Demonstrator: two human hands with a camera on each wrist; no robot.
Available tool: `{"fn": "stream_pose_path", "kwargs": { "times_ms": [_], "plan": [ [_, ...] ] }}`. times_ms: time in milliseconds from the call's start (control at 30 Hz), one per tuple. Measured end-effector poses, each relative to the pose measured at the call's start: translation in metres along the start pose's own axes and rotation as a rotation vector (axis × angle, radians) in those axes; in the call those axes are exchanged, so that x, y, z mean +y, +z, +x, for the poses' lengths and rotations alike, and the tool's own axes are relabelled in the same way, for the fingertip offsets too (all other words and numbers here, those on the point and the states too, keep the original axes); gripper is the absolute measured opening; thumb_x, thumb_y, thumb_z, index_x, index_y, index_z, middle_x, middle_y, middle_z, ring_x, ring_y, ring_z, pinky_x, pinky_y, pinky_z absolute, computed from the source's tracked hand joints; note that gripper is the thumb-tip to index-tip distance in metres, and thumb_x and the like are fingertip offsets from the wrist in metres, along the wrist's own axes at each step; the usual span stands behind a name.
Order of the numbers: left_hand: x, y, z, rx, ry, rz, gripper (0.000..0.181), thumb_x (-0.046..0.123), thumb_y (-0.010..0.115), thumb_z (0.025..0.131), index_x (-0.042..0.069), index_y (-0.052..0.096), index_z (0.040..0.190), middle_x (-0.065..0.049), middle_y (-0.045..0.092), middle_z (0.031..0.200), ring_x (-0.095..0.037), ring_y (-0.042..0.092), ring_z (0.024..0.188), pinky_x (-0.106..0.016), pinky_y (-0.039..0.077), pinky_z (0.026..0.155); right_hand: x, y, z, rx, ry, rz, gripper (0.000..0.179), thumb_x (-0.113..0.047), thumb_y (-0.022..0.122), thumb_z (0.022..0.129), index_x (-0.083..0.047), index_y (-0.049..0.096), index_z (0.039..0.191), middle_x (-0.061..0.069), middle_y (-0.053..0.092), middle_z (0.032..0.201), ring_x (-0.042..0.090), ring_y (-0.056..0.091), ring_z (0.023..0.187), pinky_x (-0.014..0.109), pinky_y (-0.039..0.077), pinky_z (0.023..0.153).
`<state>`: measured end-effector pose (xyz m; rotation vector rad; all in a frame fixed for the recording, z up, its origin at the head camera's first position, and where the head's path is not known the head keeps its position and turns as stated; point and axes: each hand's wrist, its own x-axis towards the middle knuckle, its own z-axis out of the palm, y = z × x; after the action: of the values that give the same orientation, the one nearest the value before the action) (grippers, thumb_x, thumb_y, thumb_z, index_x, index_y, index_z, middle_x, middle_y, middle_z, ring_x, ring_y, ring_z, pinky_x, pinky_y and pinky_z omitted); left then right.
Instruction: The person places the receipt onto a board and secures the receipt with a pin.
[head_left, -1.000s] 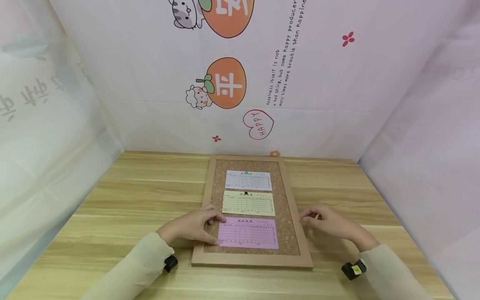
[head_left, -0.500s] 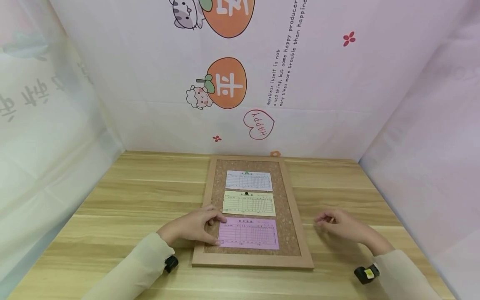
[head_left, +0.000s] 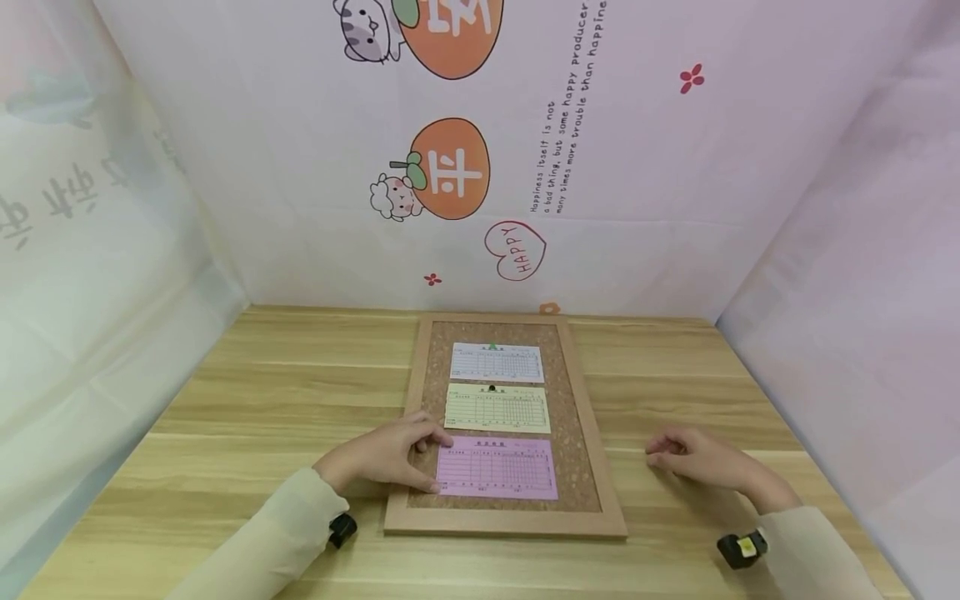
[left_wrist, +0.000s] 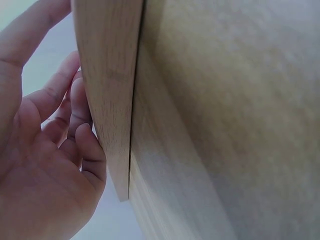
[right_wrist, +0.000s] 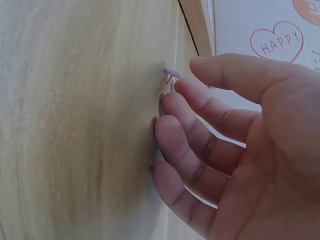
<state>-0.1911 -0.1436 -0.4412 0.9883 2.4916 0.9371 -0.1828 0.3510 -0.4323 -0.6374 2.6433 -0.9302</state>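
My left hand reaches over the corkboard's left frame, thumb and a fingertip touching the left edge of a pink slip. Above that slip on the corkboard lie a yellow slip with a black pin and a pale blue slip with a green pin. Right of the board, my right hand is low over the table, fingers loosely bent and thumb apart from the index finger. A purple thumbtack sits on the table just beyond its index fingertip in the right wrist view.
The wooden table extends on both sides of the corkboard. A printed white cloth hangs behind it, with more cloth at left and right. Black wrist cameras show on the left wrist and right wrist.
My right hand has moved right, from beside the corkboard's right frame out over the table. My left hand has stayed at the pink slip.
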Motion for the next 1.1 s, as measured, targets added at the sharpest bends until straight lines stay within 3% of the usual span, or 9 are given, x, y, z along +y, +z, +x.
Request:
{"fn": "stream_pose_path", "kwargs": {
  "times_ms": [567, 1100],
  "plan": [
    [-0.0013, 0.0011, -0.0001, 0.0, 0.005, -0.003, 0.061, 0.035, 0.087, 0.077, 0.011, 0.062, 0.127, 0.002, 0.052, 0.116, -0.015, 0.049, 0.101, -0.031, 0.045, 0.09, 0.0051, 0.0047, 0.0024, -0.003, 0.02, 0.069, 0.011, -0.014, 0.064, 0.099, -0.003, 0.068, 0.099, 0.002, 0.06, 0.085, 0.006, 0.051, 0.074, 0.025, 0.045, 0.064],
    [0.0013, -0.0003, -0.0004, 0.004, -0.001, -0.012, 0.06, 0.033, 0.088, 0.076, 0.011, 0.062, 0.126, 0.002, 0.052, 0.112, -0.016, 0.049, 0.099, -0.03, 0.045, 0.088, 0.001, 0.0021, 0.0002, 0.004, 0.07, 0.029, 0.013, -0.018, 0.065, 0.098, -0.006, 0.07, 0.095, -0.001, 0.062, 0.083, 0.007, 0.049, 0.072, 0.024, 0.043, 0.064]
  ]
}}
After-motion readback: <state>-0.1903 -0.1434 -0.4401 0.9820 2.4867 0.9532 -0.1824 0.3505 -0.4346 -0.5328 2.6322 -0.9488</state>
